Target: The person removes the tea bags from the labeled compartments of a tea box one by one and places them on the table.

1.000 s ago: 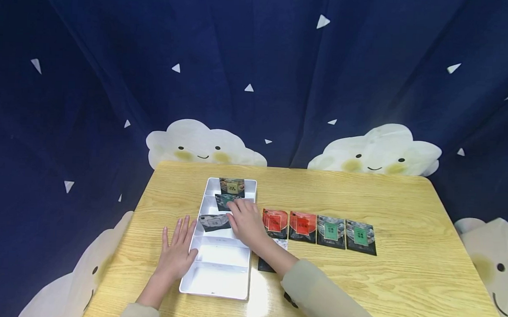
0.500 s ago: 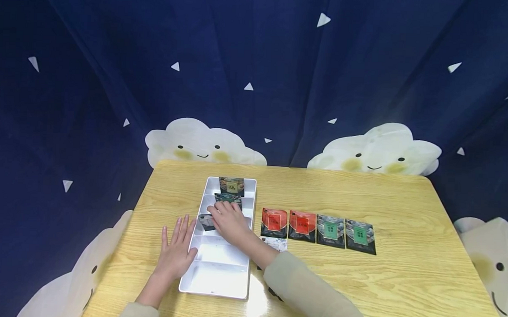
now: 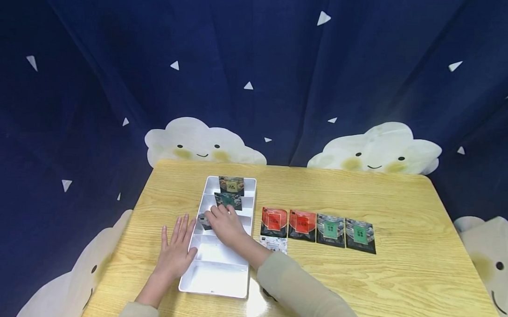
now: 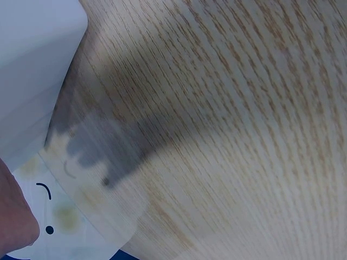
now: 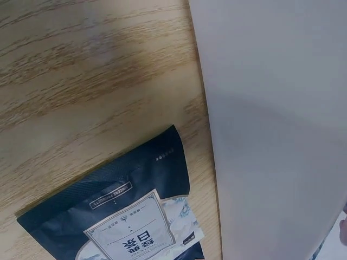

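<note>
While the left hand point(image 3: 176, 251) has its fingers spread, right hand point(image 3: 227, 227): it is over the white tray point(image 3: 216, 278), low in the head view and left of the middle. I cannot tell if it pinches anything.
Third slot: I think soft fingertips work best here, as a hard push could bend the packet. I would mind the green packet point(image 3: 235, 201) just above the fingers.
Grey packet point(image 3: 204, 221): it is in this slot, third from the top. One bit peeks out to the left of the right hand, and the hand hides the rest.
Tray's left side: the left hand is here, holding nothing. I think it could help stop the tray sliding.
Red packet point(image 3: 274, 221): it lies right of the tray, well apart from the grey one.
</note>
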`<action>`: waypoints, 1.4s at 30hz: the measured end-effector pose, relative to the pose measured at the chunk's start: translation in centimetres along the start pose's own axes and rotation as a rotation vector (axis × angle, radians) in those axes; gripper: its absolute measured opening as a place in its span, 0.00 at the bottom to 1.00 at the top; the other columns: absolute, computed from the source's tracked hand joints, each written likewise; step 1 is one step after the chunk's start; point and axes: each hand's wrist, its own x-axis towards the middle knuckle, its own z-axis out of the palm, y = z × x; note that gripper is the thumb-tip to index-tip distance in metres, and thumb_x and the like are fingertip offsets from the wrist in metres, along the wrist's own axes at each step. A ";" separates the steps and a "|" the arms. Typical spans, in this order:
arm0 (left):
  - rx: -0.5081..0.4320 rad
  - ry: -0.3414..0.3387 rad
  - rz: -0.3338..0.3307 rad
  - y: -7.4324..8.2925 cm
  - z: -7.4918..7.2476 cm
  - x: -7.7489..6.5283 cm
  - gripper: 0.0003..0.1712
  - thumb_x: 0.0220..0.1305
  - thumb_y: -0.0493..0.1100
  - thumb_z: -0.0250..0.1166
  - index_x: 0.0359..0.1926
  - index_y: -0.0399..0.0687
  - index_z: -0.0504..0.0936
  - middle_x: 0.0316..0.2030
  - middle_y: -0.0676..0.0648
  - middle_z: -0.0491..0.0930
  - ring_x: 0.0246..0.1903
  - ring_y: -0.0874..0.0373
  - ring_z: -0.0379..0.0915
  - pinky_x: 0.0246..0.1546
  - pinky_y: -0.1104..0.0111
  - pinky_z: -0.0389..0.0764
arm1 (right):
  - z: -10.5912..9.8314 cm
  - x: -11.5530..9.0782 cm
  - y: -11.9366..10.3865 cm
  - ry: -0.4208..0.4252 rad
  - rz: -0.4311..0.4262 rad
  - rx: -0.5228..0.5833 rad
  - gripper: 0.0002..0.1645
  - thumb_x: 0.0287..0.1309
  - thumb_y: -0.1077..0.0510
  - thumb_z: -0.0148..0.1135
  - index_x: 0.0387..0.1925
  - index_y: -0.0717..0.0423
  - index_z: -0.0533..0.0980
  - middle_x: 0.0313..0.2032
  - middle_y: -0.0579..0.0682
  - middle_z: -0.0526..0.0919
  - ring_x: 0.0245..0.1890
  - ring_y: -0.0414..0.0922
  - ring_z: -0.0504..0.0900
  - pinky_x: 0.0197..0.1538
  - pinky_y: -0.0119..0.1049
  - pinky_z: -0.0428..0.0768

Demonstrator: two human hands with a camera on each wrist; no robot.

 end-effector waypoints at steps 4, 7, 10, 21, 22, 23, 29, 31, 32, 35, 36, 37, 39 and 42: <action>0.010 0.010 0.008 0.0 0.0 0.0 0.43 0.59 0.49 0.53 0.71 0.45 0.45 0.71 0.40 0.39 0.69 0.43 0.31 0.63 0.44 0.27 | 0.0 0.0 0.0 -0.003 -0.009 0.002 0.15 0.60 0.52 0.52 0.49 0.40 0.71 0.43 0.38 0.72 0.44 0.38 0.70 0.51 0.35 0.67; 0.009 0.007 0.011 0.0 0.0 0.0 0.43 0.59 0.49 0.53 0.71 0.45 0.45 0.71 0.40 0.39 0.69 0.43 0.31 0.63 0.45 0.25 | 0.1 0.1 -0.1 -0.001 -0.009 0.011 0.14 0.60 0.52 0.52 0.48 0.40 0.72 0.42 0.38 0.74 0.44 0.38 0.71 0.50 0.35 0.67; 0.001 0.002 0.011 0.0 -0.1 0.0 0.42 0.59 0.50 0.52 0.71 0.45 0.45 0.71 0.39 0.38 0.69 0.43 0.31 0.63 0.46 0.23 | 0.2 0.1 -0.1 -0.002 -0.004 0.013 0.14 0.60 0.52 0.52 0.48 0.40 0.72 0.42 0.38 0.74 0.44 0.38 0.71 0.50 0.36 0.67; 0.011 0.023 0.010 0.1 -0.2 0.0 0.41 0.59 0.50 0.51 0.70 0.44 0.46 0.70 0.39 0.41 0.69 0.42 0.33 0.63 0.44 0.28 | 0.0 0.1 -0.2 -0.003 0.001 0.010 0.15 0.58 0.54 0.54 0.48 0.41 0.74 0.42 0.38 0.76 0.42 0.39 0.72 0.50 0.36 0.67; 0.006 0.029 0.012 0.1 -0.1 -0.1 0.41 0.59 0.50 0.51 0.70 0.44 0.46 0.70 0.38 0.41 0.69 0.43 0.33 0.63 0.44 0.27 | 0.0 0.1 -0.2 -0.005 0.001 0.011 0.15 0.58 0.54 0.54 0.48 0.41 0.74 0.42 0.38 0.76 0.42 0.39 0.72 0.51 0.36 0.67; -0.001 0.035 0.014 0.1 -0.1 -0.1 0.41 0.59 0.49 0.52 0.70 0.44 0.46 0.70 0.38 0.42 0.69 0.43 0.32 0.63 0.44 0.26 | 0.0 0.1 -0.2 -0.005 0.001 0.012 0.15 0.57 0.54 0.55 0.48 0.41 0.74 0.42 0.38 0.76 0.42 0.39 0.72 0.51 0.36 0.67; -0.004 0.041 0.012 0.2 -0.1 -0.2 0.41 0.59 0.49 0.52 0.70 0.44 0.48 0.70 0.38 0.42 0.69 0.46 0.28 0.63 0.44 0.28 | -0.4 -0.1 0.1 0.015 0.020 0.060 0.14 0.57 0.55 0.56 0.46 0.40 0.75 0.41 0.39 0.76 0.42 0.39 0.73 0.53 0.36 0.68; -0.002 0.035 0.010 0.2 -0.1 -0.1 0.41 0.59 0.49 0.52 0.70 0.44 0.48 0.70 0.38 0.42 0.69 0.44 0.30 0.63 0.43 0.29 | -0.6 -0.2 0.3 0.035 0.024 0.073 0.14 0.56 0.55 0.56 0.46 0.40 0.75 0.41 0.39 0.76 0.42 0.39 0.73 0.52 0.36 0.69; 0.000 0.029 0.008 0.2 -0.2 -0.1 0.41 0.59 0.49 0.52 0.70 0.44 0.48 0.70 0.38 0.42 0.69 0.44 0.31 0.63 0.44 0.28 | -0.7 -0.2 0.3 0.051 0.024 0.076 0.14 0.56 0.56 0.56 0.45 0.40 0.75 0.40 0.39 0.76 0.41 0.39 0.73 0.52 0.36 0.69; -0.007 0.021 0.004 0.2 -0.2 -0.1 0.41 0.59 0.49 0.52 0.70 0.43 0.47 0.70 0.38 0.41 0.69 0.44 0.30 0.63 0.45 0.24 | -1.0 -0.3 0.5 0.092 0.019 0.086 0.15 0.54 0.56 0.57 0.45 0.41 0.75 0.40 0.40 0.76 0.41 0.39 0.73 0.50 0.36 0.69; -0.012 0.022 0.004 0.2 -0.2 -0.1 0.41 0.59 0.49 0.52 0.70 0.43 0.48 0.70 0.38 0.41 0.69 0.45 0.29 0.63 0.46 0.23 | -1.2 -0.4 0.6 0.102 0.021 0.087 0.15 0.54 0.56 0.57 0.45 0.40 0.75 0.40 0.40 0.76 0.41 0.39 0.73 0.51 0.36 0.69; -0.011 0.025 0.006 0.2 -0.1 -0.1 0.41 0.59 0.49 0.52 0.70 0.43 0.48 0.70 0.38 0.41 0.69 0.46 0.27 0.63 0.46 0.23 | -1.4 -0.5 0.7 0.114 0.024 0.091 0.15 0.55 0.56 0.57 0.45 0.40 0.75 0.40 0.40 0.77 0.41 0.39 0.74 0.51 0.36 0.69; -0.015 0.036 0.011 0.2 -0.1 -0.1 0.41 0.59 0.49 0.52 0.70 0.43 0.48 0.70 0.38 0.41 0.70 0.48 0.24 0.63 0.46 0.23 | -1.9 -0.6 0.9 0.132 0.032 0.107 0.14 0.56 0.55 0.57 0.45 0.40 0.75 0.41 0.40 0.77 0.41 0.40 0.74 0.52 0.37 0.69; -0.016 0.062 0.018 0.2 0.0 -0.1 0.40 0.58 0.50 0.52 0.69 0.43 0.49 0.70 0.37 0.43 0.70 0.48 0.25 0.63 0.44 0.27 | -2.6 -0.9 1.3 0.158 0.049 0.127 0.14 0.57 0.54 0.56 0.46 0.41 0.74 0.41 0.40 0.77 0.42 0.40 0.73 0.53 0.38 0.69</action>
